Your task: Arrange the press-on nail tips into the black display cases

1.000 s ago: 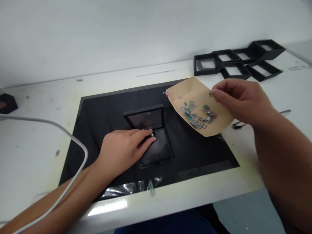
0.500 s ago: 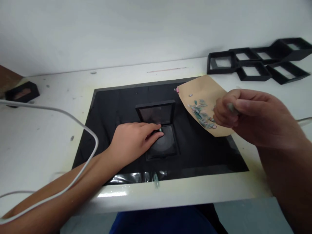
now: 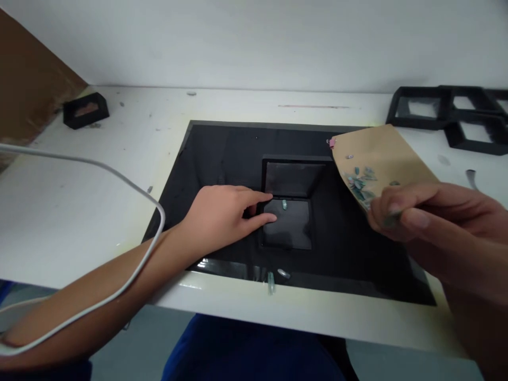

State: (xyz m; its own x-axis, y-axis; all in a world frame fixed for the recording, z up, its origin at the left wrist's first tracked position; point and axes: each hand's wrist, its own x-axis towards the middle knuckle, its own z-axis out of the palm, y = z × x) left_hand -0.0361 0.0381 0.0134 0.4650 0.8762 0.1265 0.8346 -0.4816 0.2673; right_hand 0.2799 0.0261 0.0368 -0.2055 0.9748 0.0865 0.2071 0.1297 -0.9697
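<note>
An open black case [image 3: 286,233] lies on the dark mat, its lid [image 3: 296,177] raised at the back. Inside, near the hinge, rests one small green piece [image 3: 284,205] that looks like a press-on nail. My left hand [image 3: 226,211] lies at the case's left side, finger and thumb apart and holding nothing. Over the near corner of a brown paper sheet [image 3: 381,151], my right hand [image 3: 428,227] pinches a small greenish piece [image 3: 392,219], mostly covered by the fingertips. Several green and silvery nail-like pieces [image 3: 359,185] are spread on the paper.
Two loose pieces [image 3: 271,283] lie at the front edge of the black mat [image 3: 226,140]. A pink clip [image 3: 332,142] sits on the paper's corner. Black frames [image 3: 428,108] stand back right, another black frame [image 3: 85,110] back left. A white cable [image 3: 119,177] crosses my left forearm.
My left finger and thumb have let go of the green piece, which now lies in the case. My right hand still pinches its piece, now lower over the paper. The view has shifted left.
</note>
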